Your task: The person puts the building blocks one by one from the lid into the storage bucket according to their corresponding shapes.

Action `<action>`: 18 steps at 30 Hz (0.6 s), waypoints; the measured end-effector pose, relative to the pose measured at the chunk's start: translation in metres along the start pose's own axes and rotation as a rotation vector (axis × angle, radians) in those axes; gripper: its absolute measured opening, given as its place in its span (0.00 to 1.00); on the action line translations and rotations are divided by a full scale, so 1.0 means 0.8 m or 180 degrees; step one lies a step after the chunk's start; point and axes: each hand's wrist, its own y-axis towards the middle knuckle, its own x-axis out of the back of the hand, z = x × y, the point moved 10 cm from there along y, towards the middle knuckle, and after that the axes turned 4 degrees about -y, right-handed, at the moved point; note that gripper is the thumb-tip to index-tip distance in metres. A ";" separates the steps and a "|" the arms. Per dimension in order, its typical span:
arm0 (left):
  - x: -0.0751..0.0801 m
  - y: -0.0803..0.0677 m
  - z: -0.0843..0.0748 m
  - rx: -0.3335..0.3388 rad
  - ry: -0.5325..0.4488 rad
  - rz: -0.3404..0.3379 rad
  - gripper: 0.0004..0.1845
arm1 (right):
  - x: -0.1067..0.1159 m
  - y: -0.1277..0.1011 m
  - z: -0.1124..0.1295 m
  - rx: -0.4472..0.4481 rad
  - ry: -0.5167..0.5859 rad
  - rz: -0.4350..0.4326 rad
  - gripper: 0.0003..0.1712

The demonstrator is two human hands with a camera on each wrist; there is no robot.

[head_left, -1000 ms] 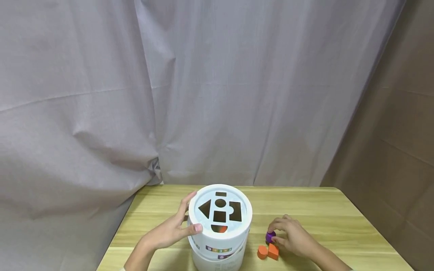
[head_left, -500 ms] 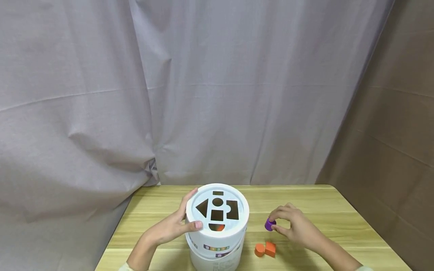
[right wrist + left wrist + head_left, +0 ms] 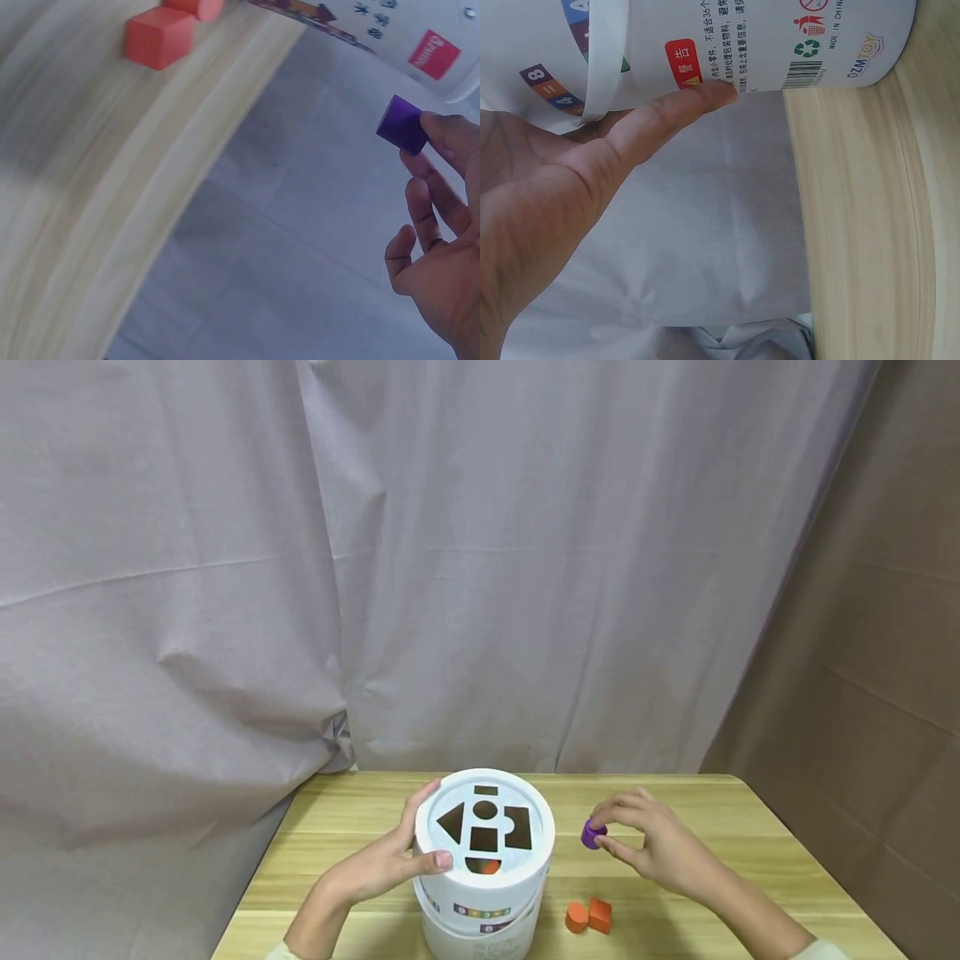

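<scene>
A white bucket [image 3: 480, 918] carries a pale lid [image 3: 527, 862] with several shaped holes, among them a triangle, a circle and a square. My left hand [image 3: 378, 864] rests against its left side, thumb on the lid's front rim. In the left wrist view, a straight finger [image 3: 671, 116] lies along the printed wall. To the right of the bucket, my right hand [image 3: 656, 843] pinches a purple cylinder block [image 3: 403, 126] between thumb and fingertips, above the table. The other fingers are loosely bent. Orange shows through the half-round hole.
An orange round block [image 3: 577, 917] and an orange angular block [image 3: 600, 915] lie side by side on the wooden table [image 3: 720, 860], right of the bucket. A grey curtain [image 3: 480, 568] hangs behind the table, and a brownish one [image 3: 862, 677] at the right.
My right hand has lifted the purple block off the table beside the orange blocks and moved it away from me. The left hand keeps its place on the bucket.
</scene>
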 end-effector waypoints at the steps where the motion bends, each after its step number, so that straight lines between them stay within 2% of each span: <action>1: -0.001 0.001 0.000 0.0003 -0.0007 0.0006 0.64 | 0.002 0.003 0.001 -0.0010 0.0023 -0.0006 0.24; 9: -0.005 0.004 0.000 -0.0017 0.0014 0.0054 0.62 | 0.008 0.021 0.012 -0.0115 0.0141 -0.0021 0.26; 18: -0.005 0.002 -0.003 -0.0021 0.0014 0.0038 0.63 | 0.008 0.051 0.016 -0.0244 0.0250 0.0018 0.19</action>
